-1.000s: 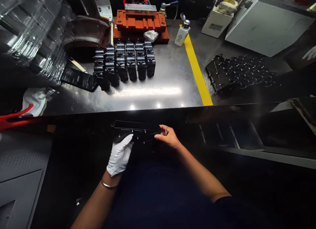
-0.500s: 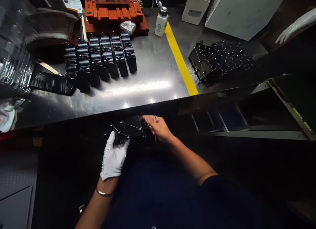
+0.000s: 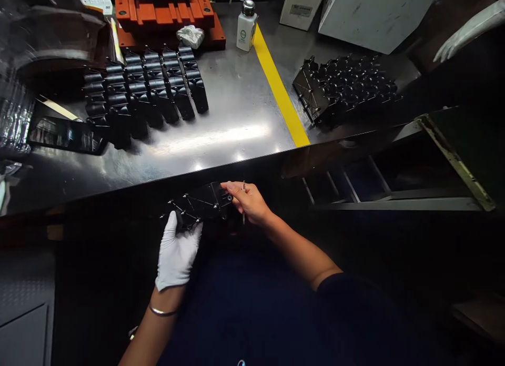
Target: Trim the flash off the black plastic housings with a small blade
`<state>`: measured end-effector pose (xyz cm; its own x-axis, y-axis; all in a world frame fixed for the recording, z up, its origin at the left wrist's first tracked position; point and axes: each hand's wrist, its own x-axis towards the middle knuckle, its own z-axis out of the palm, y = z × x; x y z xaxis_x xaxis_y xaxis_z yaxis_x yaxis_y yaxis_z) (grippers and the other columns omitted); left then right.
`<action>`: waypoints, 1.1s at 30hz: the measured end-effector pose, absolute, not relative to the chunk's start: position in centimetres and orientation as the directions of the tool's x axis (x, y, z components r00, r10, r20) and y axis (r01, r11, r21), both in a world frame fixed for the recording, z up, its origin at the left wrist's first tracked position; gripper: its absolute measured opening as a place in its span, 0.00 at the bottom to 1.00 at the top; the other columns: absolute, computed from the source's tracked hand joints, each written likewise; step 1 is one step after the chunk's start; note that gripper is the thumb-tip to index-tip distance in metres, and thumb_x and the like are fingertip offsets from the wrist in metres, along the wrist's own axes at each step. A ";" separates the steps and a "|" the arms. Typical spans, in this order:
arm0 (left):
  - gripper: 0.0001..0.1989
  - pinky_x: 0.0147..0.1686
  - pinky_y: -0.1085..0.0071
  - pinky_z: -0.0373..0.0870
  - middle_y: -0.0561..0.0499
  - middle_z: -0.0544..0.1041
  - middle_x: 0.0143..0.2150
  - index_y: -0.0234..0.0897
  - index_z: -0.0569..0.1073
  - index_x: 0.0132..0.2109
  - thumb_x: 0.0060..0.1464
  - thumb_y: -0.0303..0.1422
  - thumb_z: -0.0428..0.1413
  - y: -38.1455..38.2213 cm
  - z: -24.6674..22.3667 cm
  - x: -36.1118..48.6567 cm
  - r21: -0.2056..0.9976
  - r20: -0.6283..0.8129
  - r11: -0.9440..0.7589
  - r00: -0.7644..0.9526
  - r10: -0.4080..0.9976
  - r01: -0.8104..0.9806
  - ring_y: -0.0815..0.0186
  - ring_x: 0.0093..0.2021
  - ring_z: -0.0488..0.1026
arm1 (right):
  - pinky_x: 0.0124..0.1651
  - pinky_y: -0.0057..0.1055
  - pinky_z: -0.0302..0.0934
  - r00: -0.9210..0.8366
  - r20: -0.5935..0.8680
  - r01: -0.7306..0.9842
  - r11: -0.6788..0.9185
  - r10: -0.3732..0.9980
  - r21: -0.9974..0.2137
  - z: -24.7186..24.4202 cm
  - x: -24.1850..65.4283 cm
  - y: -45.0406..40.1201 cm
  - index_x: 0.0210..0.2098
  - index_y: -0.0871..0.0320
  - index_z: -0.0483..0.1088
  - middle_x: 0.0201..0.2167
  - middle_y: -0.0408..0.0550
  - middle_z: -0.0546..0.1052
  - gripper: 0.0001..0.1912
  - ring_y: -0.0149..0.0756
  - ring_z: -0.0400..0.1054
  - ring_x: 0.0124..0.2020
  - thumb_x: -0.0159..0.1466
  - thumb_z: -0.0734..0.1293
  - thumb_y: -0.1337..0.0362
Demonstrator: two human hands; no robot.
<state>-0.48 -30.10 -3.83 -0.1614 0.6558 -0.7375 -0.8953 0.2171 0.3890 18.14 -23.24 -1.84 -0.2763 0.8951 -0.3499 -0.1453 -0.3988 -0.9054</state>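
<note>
In front of my body, below the bench edge, a black plastic part (image 3: 199, 202) with metallic-looking pins is held between both hands. My left hand (image 3: 178, 250), in a white glove, grips its left end, thumb on the face and fingers beneath. My bare right hand (image 3: 249, 202) closes on the right end with thumb and fingertips. A thin, pale tool (image 3: 243, 186) pokes out above and below the right hand; its kind cannot be made out.
Rows of black plastic parts (image 3: 145, 90) and a second group (image 3: 351, 84) lie on the metal bench (image 3: 224, 92), either side of a yellow stripe (image 3: 280, 87). Behind are an orange fixture (image 3: 165, 11), a white dispenser bottle (image 3: 246, 27) and boxes. Another person's gloved hand (image 3: 453, 37) is at right.
The bench and its contents have shifted left and slightly up in view. Both hands keep hold of the black part, which looks turned slightly, its right end showing more.
</note>
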 end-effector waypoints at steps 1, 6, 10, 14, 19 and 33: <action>0.14 0.48 0.70 0.79 0.51 0.84 0.45 0.45 0.78 0.53 0.68 0.31 0.49 -30.2 -4.1 -0.6 0.389 -0.726 0.223 -0.148 0.671 -0.894 0.66 0.46 0.81 | 0.18 0.25 0.40 -0.280 -0.344 -0.149 -0.394 0.896 -0.907 -1.8 18.2 -23.3 0.38 0.63 0.79 0.12 0.31 0.55 0.35 0.20 0.47 0.14 0.55 0.67 0.35; 0.15 0.48 0.67 0.79 0.50 0.84 0.46 0.44 0.78 0.53 0.68 0.31 0.49 -30.0 -3.8 -0.4 0.385 -0.736 0.258 -0.126 0.665 -0.886 0.65 0.46 0.81 | 0.18 0.25 0.42 -0.286 -0.342 -0.148 -0.394 0.895 -0.907 -2.0 18.5 -23.4 0.38 0.63 0.78 0.13 0.32 0.57 0.33 0.21 0.47 0.14 0.56 0.67 0.36; 0.11 0.53 0.63 0.76 0.50 0.82 0.51 0.43 0.79 0.50 0.63 0.32 0.56 -30.0 -1.8 0.5 0.583 -0.632 0.233 -0.254 0.732 -0.779 0.62 0.53 0.78 | 0.28 0.26 0.58 -0.288 -0.350 -0.091 -0.389 0.891 -0.917 -3.5 19.0 -23.1 0.45 0.62 0.77 0.26 0.42 0.74 0.31 0.26 0.63 0.24 0.51 0.75 0.44; 0.17 0.59 0.65 0.71 0.54 0.82 0.48 0.43 0.80 0.44 0.45 0.33 0.70 -30.0 -1.0 0.1 0.890 -0.344 0.102 -0.508 0.790 -0.445 0.61 0.54 0.77 | 0.41 0.31 0.63 -0.295 -0.389 0.180 -0.349 0.873 -0.919 -6.2 19.6 -22.9 0.45 0.62 0.77 0.33 0.46 0.78 0.27 0.32 0.69 0.34 0.52 0.75 0.50; 0.27 0.52 0.61 0.75 0.51 0.83 0.40 0.39 0.80 0.44 0.32 0.35 0.75 -30.1 -1.1 -1.5 0.968 -0.246 0.238 -0.514 0.822 -0.083 0.58 0.42 0.80 | 0.40 0.32 0.63 -0.261 -0.217 0.325 -0.126 0.941 -0.937 -6.9 20.4 -23.0 0.49 0.61 0.74 0.31 0.45 0.75 0.25 0.33 0.69 0.32 0.67 0.60 0.47; 0.22 0.44 0.64 0.79 0.50 0.83 0.41 0.39 0.80 0.45 0.40 0.38 0.71 -30.7 0.0 -1.4 0.948 -0.178 0.224 -0.208 0.962 0.224 0.58 0.40 0.81 | 0.45 0.29 0.71 -0.627 0.349 0.304 0.631 0.697 -0.714 -1.1 20.9 -21.4 0.49 0.58 0.71 0.42 0.50 0.81 0.13 0.33 0.76 0.41 0.73 0.56 0.65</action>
